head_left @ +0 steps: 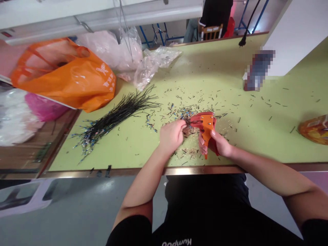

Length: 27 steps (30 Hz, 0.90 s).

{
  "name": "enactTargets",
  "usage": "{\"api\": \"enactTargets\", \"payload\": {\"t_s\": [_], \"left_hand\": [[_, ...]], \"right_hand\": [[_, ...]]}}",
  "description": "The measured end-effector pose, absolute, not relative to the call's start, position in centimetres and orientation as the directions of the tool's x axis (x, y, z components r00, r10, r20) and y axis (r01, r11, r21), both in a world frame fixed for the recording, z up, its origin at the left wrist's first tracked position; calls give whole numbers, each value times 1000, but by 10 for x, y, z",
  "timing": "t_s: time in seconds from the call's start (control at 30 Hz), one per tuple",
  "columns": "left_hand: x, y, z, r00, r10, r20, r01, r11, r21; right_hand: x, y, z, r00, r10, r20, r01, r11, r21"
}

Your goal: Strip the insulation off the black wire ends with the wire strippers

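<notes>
My right hand (216, 143) is wrapped round the handles of an orange and red wire stripper (208, 124), whose jaws face left. At those jaws my left hand (174, 135) is closed in a pinch; what its fingertips hold is too small to make out. Short black and blue-tipped wire scraps (187, 112) lie beneath and around the tool. Left of my hands a long bundle of black wires (115, 116) rests on the green table (143, 150), its blue-tipped ends toward the lower left.
An orange bag (84, 82) and clear plastic bags (148, 65) stand at the back left. A pixelated object (258, 70) leans by a white panel (289, 37). An amber container (315, 130) sits far right. Beyond the table, a person (216, 13) is by a wooden chair.
</notes>
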<state>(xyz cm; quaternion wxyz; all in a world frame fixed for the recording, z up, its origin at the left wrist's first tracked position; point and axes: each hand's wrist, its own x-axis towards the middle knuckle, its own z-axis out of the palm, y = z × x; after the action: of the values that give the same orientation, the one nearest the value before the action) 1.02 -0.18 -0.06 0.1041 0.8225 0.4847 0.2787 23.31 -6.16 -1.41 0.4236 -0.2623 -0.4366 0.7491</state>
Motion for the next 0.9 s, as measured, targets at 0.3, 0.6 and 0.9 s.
{"api": "enactTargets", "payload": {"t_s": [0.3,0.6,0.9], "left_hand": [[-4,14,-9,46,851,524,764,-367,530],[30,-17,3,404,599,691,680,-702,211],[33,-22,3,456,505,732,612,-776,154]], "right_hand": [[261,-47,14,-26,999,42,-330,31,-943],[230,-60,-21,-366,931,7,-285,-104,-953],[228,-60,-41,-232,969,-80,-352,-161,-922]]}}
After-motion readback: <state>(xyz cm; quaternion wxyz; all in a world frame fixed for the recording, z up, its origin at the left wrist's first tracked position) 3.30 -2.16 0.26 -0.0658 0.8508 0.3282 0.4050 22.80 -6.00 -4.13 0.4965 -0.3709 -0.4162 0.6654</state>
